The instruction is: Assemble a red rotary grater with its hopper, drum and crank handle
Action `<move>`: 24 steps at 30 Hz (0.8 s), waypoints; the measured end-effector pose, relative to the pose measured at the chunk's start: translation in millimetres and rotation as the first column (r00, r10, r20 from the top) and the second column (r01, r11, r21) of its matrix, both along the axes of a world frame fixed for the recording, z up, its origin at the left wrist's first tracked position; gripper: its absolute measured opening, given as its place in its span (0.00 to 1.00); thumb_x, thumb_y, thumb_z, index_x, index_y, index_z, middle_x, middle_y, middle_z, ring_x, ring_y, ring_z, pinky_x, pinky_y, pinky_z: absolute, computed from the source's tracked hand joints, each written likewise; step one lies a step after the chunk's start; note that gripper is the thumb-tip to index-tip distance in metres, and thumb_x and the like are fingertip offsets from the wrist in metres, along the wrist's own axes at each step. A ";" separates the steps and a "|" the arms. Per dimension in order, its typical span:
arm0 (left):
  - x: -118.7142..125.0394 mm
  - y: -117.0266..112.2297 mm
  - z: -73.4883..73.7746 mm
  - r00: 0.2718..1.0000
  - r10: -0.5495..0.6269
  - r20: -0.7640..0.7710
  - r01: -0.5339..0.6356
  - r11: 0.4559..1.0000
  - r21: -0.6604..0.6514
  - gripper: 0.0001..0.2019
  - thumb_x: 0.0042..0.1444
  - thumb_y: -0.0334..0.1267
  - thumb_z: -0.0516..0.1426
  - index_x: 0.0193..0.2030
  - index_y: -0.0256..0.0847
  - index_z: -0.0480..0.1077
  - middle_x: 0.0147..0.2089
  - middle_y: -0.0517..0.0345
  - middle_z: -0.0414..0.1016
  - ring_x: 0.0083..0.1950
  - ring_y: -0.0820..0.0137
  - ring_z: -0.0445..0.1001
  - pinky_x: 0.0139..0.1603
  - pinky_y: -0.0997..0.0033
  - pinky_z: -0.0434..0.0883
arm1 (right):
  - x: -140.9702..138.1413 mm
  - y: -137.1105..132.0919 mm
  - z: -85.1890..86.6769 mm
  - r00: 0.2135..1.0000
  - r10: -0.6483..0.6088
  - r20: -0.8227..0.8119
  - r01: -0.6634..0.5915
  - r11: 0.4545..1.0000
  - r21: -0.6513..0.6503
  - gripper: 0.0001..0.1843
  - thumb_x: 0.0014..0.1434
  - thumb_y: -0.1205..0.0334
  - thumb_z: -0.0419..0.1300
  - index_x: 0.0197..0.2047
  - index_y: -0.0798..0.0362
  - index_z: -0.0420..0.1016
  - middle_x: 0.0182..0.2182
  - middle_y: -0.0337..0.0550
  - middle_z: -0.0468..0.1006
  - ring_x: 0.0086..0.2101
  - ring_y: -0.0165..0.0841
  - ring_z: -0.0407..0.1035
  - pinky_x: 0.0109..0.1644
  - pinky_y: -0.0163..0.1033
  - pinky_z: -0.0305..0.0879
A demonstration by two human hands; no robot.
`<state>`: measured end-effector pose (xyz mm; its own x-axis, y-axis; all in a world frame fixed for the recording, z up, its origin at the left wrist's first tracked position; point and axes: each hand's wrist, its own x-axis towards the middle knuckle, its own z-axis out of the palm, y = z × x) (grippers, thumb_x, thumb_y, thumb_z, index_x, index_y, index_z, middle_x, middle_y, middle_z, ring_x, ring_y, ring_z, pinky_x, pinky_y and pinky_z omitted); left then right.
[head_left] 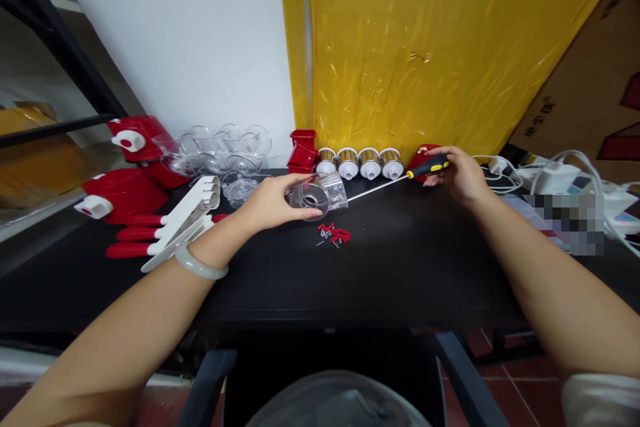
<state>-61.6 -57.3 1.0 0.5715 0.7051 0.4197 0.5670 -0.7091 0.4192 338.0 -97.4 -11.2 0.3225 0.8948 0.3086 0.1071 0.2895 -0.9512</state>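
My left hand [277, 201] is closed around a clear plastic part [333, 190] with a round opening facing me. In my right hand [463, 173] is a screwdriver [429, 165] with a black and yellow handle. Its long shaft points left, and the tip meets the right end of the clear part; whether it sits inside a hole is too small to tell. A red piece [420, 155] stands just behind my right hand, partly hidden by it. Small red clips [341, 235] and several tiny metal pins or screws [325, 233] lie on the black table below the clear part.
Several metal grater drums [370, 163] with white ends stand in a row along the back, beside red hoppers [303, 150]. Clear plastic parts [230, 147], red housings [125, 193] and white handles with red grips [185, 210] fill the left. White chargers and cables [555, 177] lie at right.
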 end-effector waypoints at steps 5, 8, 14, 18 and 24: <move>-0.5 1.3 -0.1 1.000 0.004 -0.007 -0.004 1.000 0.003 0.40 0.41 0.58 0.67 0.61 0.45 0.69 0.57 0.50 0.77 0.55 0.56 0.76 0.59 0.56 0.70 | -1.1 2.5 -3.1 1.000 0.001 -0.013 -0.001 1.000 0.015 0.07 0.58 0.56 0.54 0.39 0.47 0.70 0.17 0.36 0.72 0.15 0.35 0.68 0.18 0.39 0.64; -0.7 2.3 -0.7 1.000 0.008 -0.007 -0.008 1.000 0.002 0.39 0.41 0.58 0.67 0.61 0.45 0.69 0.57 0.50 0.77 0.55 0.56 0.76 0.59 0.56 0.69 | -2.3 2.7 -5.1 1.000 -0.003 -0.017 0.004 0.999 0.047 0.10 0.59 0.52 0.56 0.39 0.48 0.70 0.16 0.36 0.71 0.15 0.32 0.67 0.18 0.37 0.65; -0.3 1.9 -1.2 1.000 0.005 0.006 -0.005 1.000 -0.001 0.40 0.40 0.58 0.67 0.61 0.44 0.69 0.56 0.49 0.77 0.55 0.56 0.76 0.59 0.56 0.69 | -2.9 3.6 -6.0 0.998 -0.027 0.050 0.022 0.994 0.110 0.22 0.52 0.37 0.62 0.31 0.48 0.67 0.11 0.33 0.66 0.12 0.29 0.61 0.15 0.35 0.60; -0.4 1.4 -1.0 1.000 0.006 0.004 -0.006 1.000 -0.004 0.40 0.40 0.58 0.67 0.61 0.44 0.69 0.56 0.50 0.77 0.54 0.56 0.76 0.58 0.56 0.70 | -1.6 4.8 -6.2 0.998 -0.030 0.057 0.024 0.995 0.101 0.23 0.54 0.35 0.58 0.31 0.47 0.66 0.09 0.32 0.63 0.10 0.30 0.59 0.14 0.36 0.59; 0.1 0.5 -0.7 1.000 0.002 0.016 -0.002 1.000 -0.004 0.40 0.40 0.57 0.67 0.60 0.44 0.70 0.56 0.49 0.77 0.55 0.56 0.76 0.58 0.56 0.70 | 1.4 3.6 -5.3 0.999 0.046 -0.016 -0.045 0.999 0.019 0.13 0.50 0.49 0.56 0.36 0.47 0.67 0.20 0.39 0.77 0.19 0.37 0.74 0.18 0.38 0.64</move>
